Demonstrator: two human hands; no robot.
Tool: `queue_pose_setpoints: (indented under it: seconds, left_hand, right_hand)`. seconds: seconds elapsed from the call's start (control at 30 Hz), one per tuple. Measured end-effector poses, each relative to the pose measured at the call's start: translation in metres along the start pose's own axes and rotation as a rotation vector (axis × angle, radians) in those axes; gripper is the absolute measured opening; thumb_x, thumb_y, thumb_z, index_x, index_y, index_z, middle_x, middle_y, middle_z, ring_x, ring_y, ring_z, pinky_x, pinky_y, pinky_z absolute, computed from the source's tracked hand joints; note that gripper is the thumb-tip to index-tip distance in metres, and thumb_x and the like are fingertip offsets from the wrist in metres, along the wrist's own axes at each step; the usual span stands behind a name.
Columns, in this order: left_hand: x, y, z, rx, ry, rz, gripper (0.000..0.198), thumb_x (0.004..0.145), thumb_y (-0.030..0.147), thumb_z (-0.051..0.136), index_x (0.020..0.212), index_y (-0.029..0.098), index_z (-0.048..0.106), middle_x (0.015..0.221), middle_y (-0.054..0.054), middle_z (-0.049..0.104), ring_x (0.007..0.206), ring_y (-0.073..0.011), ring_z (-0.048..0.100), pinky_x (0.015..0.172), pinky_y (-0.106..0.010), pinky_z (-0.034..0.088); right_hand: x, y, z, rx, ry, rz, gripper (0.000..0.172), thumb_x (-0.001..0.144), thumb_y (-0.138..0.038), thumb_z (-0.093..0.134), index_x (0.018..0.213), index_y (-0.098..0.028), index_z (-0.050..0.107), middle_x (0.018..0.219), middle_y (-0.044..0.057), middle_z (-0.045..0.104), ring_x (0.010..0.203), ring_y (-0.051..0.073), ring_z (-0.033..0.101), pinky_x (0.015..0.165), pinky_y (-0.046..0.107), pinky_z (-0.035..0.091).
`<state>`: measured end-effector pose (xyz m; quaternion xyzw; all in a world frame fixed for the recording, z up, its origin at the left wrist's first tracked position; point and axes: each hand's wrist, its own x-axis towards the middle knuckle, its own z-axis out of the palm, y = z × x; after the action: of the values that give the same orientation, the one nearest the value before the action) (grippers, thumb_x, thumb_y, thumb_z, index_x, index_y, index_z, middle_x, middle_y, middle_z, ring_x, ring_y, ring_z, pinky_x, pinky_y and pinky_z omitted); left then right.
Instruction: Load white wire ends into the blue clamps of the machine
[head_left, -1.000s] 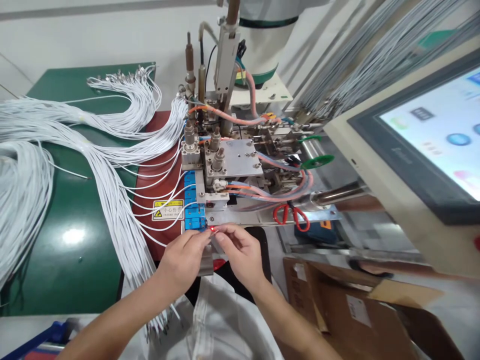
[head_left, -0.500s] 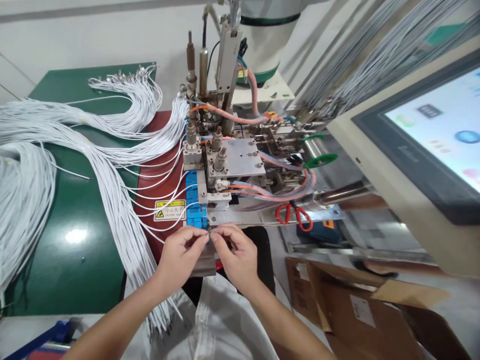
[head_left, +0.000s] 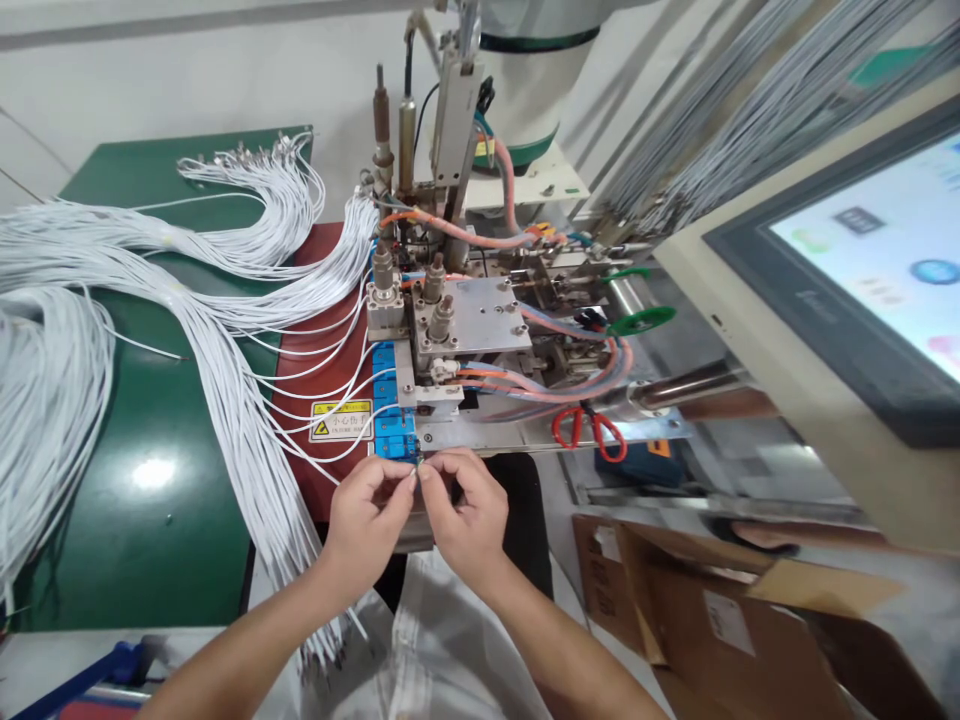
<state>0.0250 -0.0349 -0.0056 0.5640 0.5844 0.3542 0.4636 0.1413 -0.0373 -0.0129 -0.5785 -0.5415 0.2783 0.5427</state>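
Straight ahead, the machine is walling me off. Its blue blocks and steel edge are sitting just beyond my left hand and right hand, which are meeting fingertip to fingertip on a small piece. To the left, white wires are fanning across the red mat and crowding that approach. Beyond them a stretch of green bench is showing open, giving a hand room to pass. To the right, red scissors are lying on the machine's ledge, and the screen is overhanging that side. Lower right, a cardboard box is closing in, and a white bag is lying under my wrists.
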Motion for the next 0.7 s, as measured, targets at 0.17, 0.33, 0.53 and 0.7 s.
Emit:
queue_pose_setpoints:
  seconds: [0.17, 0.33, 0.53, 0.7]
  left_hand:
    - [0.001, -0.005, 0.002, -0.008, 0.013, 0.012, 0.011, 0.079, 0.024, 0.053, 0.077, 0.016, 0.060, 0.074, -0.002, 0.058, 0.067, -0.0123, 0.057, 0.063, -0.023, 0.049]
    - [0.004, 0.000, -0.006, 0.094, -0.066, 0.057, 0.013, 0.079, 0.021, 0.051, 0.072, 0.016, 0.061, 0.070, -0.001, 0.055, 0.061, -0.0107, 0.054, 0.057, -0.021, 0.045]
    - [0.006, 0.016, -0.021, 0.360, -0.280, 0.155, 0.019, 0.078, 0.015, 0.048, 0.065, 0.018, 0.061, 0.064, 0.001, 0.054, 0.058, -0.0096, 0.050, 0.055, -0.020, 0.039]
    - [0.006, 0.007, -0.014, 0.220, -0.068, 0.057, 0.011, 0.077, 0.021, 0.052, 0.072, 0.017, 0.061, 0.064, 0.001, 0.057, 0.057, -0.0099, 0.053, 0.053, -0.020, 0.043]
  right_hand:
    - [0.005, 0.004, -0.003, 0.056, -0.084, -0.051, 0.010, 0.076, -0.014, 0.051, 0.068, -0.019, 0.055, 0.067, 0.002, 0.055, 0.063, 0.014, 0.054, 0.057, 0.026, 0.045]
    - [0.018, 0.005, -0.016, 0.055, -0.291, -0.024, 0.012, 0.076, -0.017, 0.054, 0.064, -0.019, 0.053, 0.065, 0.001, 0.054, 0.059, 0.012, 0.052, 0.054, 0.024, 0.043]
    - [0.033, 0.001, -0.032, -0.105, -0.657, -0.194, 0.011, 0.075, -0.013, 0.051, 0.068, -0.020, 0.057, 0.065, 0.000, 0.055, 0.060, 0.012, 0.050, 0.056, 0.024, 0.040]
    - [0.021, -0.003, -0.017, 0.010, -0.308, 0.017, 0.018, 0.079, -0.019, 0.052, 0.061, -0.019, 0.056, 0.060, 0.000, 0.054, 0.055, 0.012, 0.049, 0.054, 0.024, 0.041]
